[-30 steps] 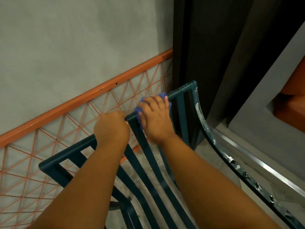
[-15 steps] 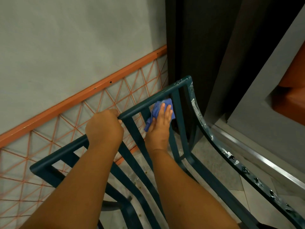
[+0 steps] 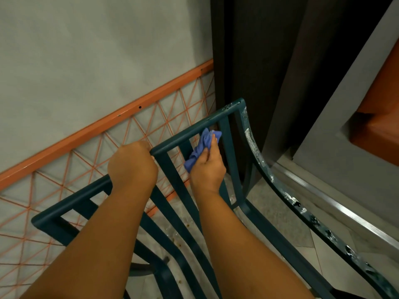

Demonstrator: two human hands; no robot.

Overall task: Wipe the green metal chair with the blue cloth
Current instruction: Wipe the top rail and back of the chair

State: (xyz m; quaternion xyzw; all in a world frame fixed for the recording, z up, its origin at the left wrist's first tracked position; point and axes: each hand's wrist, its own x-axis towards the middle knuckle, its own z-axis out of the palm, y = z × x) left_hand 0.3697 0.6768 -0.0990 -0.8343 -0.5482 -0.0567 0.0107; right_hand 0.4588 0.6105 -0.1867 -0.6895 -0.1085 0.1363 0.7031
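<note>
The dark green metal chair (image 3: pixel 218 117) is seen from above, its slatted back running from lower left to upper right. My left hand (image 3: pixel 131 165) grips the top rail near its middle. My right hand (image 3: pixel 207 167) holds the crumpled blue cloth (image 3: pixel 203 145) against a vertical slat just under the top rail, near the chair's right corner. The cloth sticks out above and left of my fingers. The right side rail (image 3: pixel 269 175) shows chipped white patches.
A grey wall with an orange frame and orange string lattice (image 3: pixel 121 130) stands close behind the chair. A dark door frame (image 3: pixel 248 61) and a metal threshold strip (image 3: pixel 336 203) lie to the right. Tiled floor (image 3: pixel 336 262) shows under the chair.
My right hand has come off the top rail with the cloth and dropped onto a slat below it. My left hand has kept its grip on the rail.
</note>
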